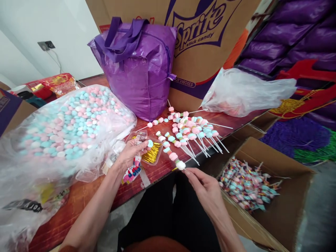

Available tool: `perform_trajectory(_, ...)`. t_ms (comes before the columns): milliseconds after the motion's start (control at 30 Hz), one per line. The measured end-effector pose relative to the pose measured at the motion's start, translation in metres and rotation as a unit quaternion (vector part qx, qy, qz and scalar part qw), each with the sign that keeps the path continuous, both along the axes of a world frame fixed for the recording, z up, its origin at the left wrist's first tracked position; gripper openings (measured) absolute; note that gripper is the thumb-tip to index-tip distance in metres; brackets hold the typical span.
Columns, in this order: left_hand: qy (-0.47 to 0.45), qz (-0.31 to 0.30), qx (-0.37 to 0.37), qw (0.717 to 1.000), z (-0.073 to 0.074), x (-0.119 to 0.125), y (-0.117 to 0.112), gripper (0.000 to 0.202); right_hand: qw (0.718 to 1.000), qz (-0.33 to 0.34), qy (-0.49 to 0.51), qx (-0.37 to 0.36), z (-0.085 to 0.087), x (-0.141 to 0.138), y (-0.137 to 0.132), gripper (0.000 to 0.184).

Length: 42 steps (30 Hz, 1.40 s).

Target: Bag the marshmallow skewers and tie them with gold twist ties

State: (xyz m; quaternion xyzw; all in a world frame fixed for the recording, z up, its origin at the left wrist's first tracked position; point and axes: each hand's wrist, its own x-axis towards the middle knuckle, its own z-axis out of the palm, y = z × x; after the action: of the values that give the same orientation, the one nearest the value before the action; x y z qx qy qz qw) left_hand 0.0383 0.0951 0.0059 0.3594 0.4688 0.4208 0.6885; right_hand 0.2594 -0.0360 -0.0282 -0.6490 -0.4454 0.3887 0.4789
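My left hand [130,152] pinches a pale blue marshmallow candy [150,143] between thumb and fingertips, above a small clear tray of gold twist ties [152,155]. My right hand [202,182] is closed on the thin white stick of a marshmallow skewer [170,154], whose pink, white and blue pieces run up and left from the fingertips. A pile of finished skewers [191,129] lies fanned out on the red table [78,199] just beyond. A big clear bag of loose pink, blue and white marshmallows [70,122] sits at my left.
A purple tote bag [139,63] and a large Sprite stick candy carton [204,31] stand behind. A clear plastic bag [244,91] lies at right. An open cardboard box [286,164] of wrapped candy sticks [246,185] sits low at right. Purple packs fill shelves behind.
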Motion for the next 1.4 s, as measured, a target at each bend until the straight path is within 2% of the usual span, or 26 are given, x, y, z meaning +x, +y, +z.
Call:
perform_trajectory(133, -0.001, -0.021, 0.012, 1.0, -0.002, -0.001, -0.008, 0.041, 0.998, 0.034, -0.032, 0.051, 0.014, -0.008, -0.01, 0.029)
perform_trajectory(267, -0.006, -0.036, 0.048, 0.998, 0.002, 0.002, -0.016, 0.038, 0.992, 0.059, -0.061, 0.091, 0.017, -0.021, -0.008, 0.028)
perform_trajectory(467, 0.018, -0.032, 0.092, 0.995, 0.0, 0.002, -0.024, 0.033, 0.988, 0.089, -0.073, 0.099, 0.013, -0.03, -0.006, 0.029)
perform_trajectory(567, 0.044, -0.025, 0.137, 0.989, -0.001, 0.001, -0.027, 0.023, 0.985, 0.116, -0.081, 0.096, 0.012, -0.03, -0.006, 0.028)
perform_trajectory(667, 0.088, -0.012, 0.208, 0.974, -0.001, 0.0, -0.031, 0.013, 0.987, 0.106, -0.089, 0.086, 0.012, -0.033, -0.007, 0.029)
perform_trajectory(733, 0.106, -0.002, 0.226, 0.968, -0.002, 0.0, -0.035, 0.013, 0.988, 0.093, -0.082, 0.087, 0.013, -0.038, -0.008, 0.029)
perform_trajectory(1000, 0.103, 0.009, 0.187, 0.977, -0.016, 0.002, -0.043, 0.024, 0.992, 0.067, -0.044, 0.102, 0.012, -0.064, -0.007, 0.028)
perform_trajectory(1133, 0.059, 0.014, 0.144, 0.988, -0.014, 0.002, -0.043, 0.03, 0.993, 0.06, -0.043, 0.097, 0.012, -0.067, 0.0, 0.027)
perform_trajectory(1267, -0.02, 0.063, 0.083, 0.994, -0.007, 0.002, -0.044, 0.041, 0.996, 0.057, 0.01, 0.069, 0.009, -0.069, 0.006, 0.03)
perform_trajectory(1400, -0.091, 0.144, 0.04, 0.985, -0.002, -0.001, -0.044, 0.052, 0.993, -0.008, 0.101, 0.058, 0.002, -0.067, 0.009, 0.031)
